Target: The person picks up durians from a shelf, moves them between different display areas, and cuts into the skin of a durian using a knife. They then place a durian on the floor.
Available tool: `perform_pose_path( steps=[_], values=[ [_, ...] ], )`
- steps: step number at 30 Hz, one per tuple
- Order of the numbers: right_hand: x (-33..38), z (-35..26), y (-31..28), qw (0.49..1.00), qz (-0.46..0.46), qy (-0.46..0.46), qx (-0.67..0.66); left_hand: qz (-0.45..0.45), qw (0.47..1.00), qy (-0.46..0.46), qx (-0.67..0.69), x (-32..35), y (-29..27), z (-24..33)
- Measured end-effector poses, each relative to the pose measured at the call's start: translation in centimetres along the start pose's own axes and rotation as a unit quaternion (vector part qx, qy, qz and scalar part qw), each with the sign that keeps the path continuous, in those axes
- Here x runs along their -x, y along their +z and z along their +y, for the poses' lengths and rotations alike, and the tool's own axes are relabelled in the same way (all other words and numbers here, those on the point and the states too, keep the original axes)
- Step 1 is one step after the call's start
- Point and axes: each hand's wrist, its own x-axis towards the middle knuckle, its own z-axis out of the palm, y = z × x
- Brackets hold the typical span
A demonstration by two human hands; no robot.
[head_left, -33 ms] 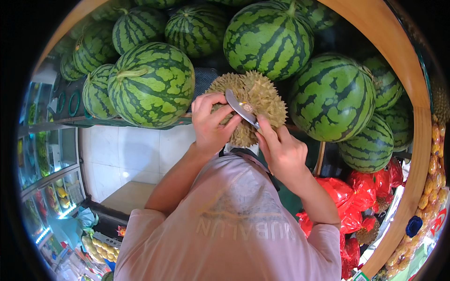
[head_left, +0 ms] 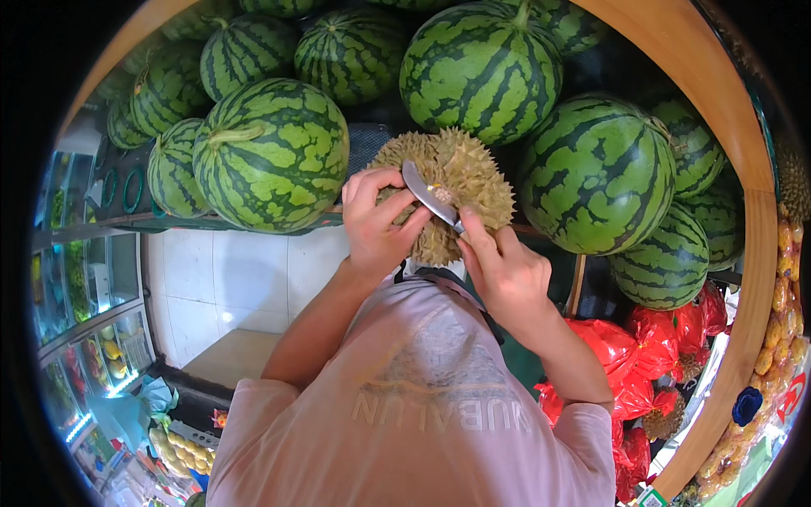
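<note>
A spiky, brownish-green durian [head_left: 473,173] rests at the near edge of the fruit stand, close to my body. My right hand [head_left: 505,269] grips the handle of a knife [head_left: 430,193] with a short, curved, broad blade. The blade lies across the near face of the durian, beside a pale, slightly yellow patch on the rind. My left hand [head_left: 378,218] holds the durian's left side, its fingers curled against the spines near the blade. The handle is mostly hidden in my right fist.
Large striped watermelons [head_left: 274,160] crowd the stand left, right and behind the durian. At the right hang red plastic bags [head_left: 629,355] beside a curved wooden rim [head_left: 760,253]. Lit shelves [head_left: 106,338] with produce stand at the left, past a white tiled floor [head_left: 224,262].
Almost nothing differs. The whole view has shifted very slightly, and both hands, the knife and the durian keep nearly the same places.
</note>
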Motion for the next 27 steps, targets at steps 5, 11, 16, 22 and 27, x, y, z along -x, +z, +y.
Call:
perform_pose_path(
  steps=[5,11,16,22,27],
  values=[
    [2.1,0.4,-0.5,1.000,0.009,0.011,0.006,-0.018,1.000,-0.007,-0.006,0.3,-0.2,1.0],
    [0.1,0.1,0.2,1.000,0.007,-0.002,0.020,-0.013,1.000,0.000,-0.004,0.0,0.0,0.3],
    [1.4,1.0,-0.6,1.000,0.000,0.002,0.022,-0.004,1.000,0.003,-0.010,-0.1,0.1,0.7],
    [1.7,1.0,-0.9,1.000,0.002,-0.002,0.024,-0.014,1.000,-0.003,-0.023,0.0,0.0,0.8],
    [0.4,0.9,-0.8,1.000,0.000,-0.004,0.025,-0.004,1.000,0.006,-0.003,0.0,0.2,0.7]
  ],
)
